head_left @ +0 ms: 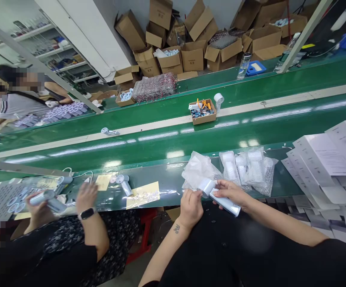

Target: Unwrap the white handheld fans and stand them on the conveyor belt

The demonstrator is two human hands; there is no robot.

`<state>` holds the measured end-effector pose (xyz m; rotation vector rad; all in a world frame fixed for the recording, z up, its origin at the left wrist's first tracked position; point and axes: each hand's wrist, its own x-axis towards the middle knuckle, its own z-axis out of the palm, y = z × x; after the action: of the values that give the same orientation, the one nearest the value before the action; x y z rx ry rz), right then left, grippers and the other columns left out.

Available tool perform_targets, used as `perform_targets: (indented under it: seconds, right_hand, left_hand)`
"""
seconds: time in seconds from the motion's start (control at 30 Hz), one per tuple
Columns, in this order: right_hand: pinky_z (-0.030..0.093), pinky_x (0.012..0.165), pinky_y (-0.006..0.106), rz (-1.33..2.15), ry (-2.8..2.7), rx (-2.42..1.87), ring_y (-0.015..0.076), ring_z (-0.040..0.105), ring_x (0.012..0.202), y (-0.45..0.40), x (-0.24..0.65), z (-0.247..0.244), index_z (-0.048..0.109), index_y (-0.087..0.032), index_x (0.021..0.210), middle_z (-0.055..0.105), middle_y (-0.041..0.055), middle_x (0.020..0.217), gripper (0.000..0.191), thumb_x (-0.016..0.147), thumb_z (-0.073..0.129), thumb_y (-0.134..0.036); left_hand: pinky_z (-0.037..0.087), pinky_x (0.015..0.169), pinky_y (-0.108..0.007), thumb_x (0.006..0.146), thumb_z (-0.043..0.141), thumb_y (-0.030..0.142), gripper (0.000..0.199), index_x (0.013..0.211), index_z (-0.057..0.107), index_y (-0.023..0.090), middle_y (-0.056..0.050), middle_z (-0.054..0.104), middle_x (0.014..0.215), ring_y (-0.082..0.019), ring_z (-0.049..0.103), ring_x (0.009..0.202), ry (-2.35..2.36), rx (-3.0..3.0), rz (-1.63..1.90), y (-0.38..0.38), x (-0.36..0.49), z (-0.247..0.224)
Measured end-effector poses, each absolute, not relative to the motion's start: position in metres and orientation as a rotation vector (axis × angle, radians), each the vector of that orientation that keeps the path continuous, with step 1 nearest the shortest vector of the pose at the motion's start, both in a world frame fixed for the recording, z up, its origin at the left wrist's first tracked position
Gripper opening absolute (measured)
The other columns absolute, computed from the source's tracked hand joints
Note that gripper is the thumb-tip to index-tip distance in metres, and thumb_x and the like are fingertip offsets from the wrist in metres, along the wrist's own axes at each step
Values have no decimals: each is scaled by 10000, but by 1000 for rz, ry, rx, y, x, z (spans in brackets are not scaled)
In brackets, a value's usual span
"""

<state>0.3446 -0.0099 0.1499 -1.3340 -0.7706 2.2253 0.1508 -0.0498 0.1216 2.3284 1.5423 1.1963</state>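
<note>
A pale blue and white handheld fan (227, 204) is held tilted in front of my body, its round head toward the left. My right hand (229, 192) is wrapped round the fan just below the head. My left hand (191, 208) is closed, with its fingertips pinched at the near edge of the fan head; whether a thin film lies between them I cannot see. Just behind the fan lie crumpled translucent bags (199, 169). To the right of these, several wrapped fans (250, 167) in bubble bags rest on the bench.
Stacked white boxes (325, 159) stand at the right. A small carton (204, 117) of parts sits across the green line. At left, a co-worker's hands (86, 197) work beside another fan (125, 185) and a yellow note (143, 195). Open cartons (193, 56) fill the back.
</note>
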Motion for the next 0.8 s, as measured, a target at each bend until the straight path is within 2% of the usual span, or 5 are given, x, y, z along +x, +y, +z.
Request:
perform_targets:
  seconds: [0.3,0.43,0.53,0.7,0.8]
  right_hand:
    - [522,458,244,2108,-509,-1316,168,645,635,-14,347,155,423,-217,1008,626,16,745,367,730,654,-281]
    - [494,450,230,2017,-499,-1402,126,596,540,-10,347,144,421,-225,915,599,-9,685,271,765,616,-339]
    - [456,429,213,1923,-618,-1581,97,525,482,-8,355,142,398,-217,759,516,-48,581,257,790,568,-407]
    - [453,497,225,1863,-1331,-1611,103,524,526,-8,404,168,494,-185,662,525,-26,562,282,780,569,-430]
    - [485,583,260,1844,-1015,-1588,120,553,590,-5,430,183,508,-198,726,565,-9,642,263,774,571,-450]
  left_hand:
    - [394,626,-302,837,430,116,157,843,577,171,-60,569,694,-179,507,676,1390,2244,1021,-42,171,129]
    - [419,688,-289,857,445,214,152,820,590,186,-45,619,745,-163,548,716,1237,1758,829,-27,188,135]
    - [380,578,-233,813,499,271,138,747,568,171,10,544,623,-112,478,584,1260,1245,846,-9,198,143]
    - [265,482,-190,738,572,284,153,678,521,153,59,417,530,-57,327,477,1226,812,871,1,191,148]
    - [312,522,-190,758,571,296,156,692,529,160,48,446,568,-67,373,520,1142,885,951,-1,193,160]
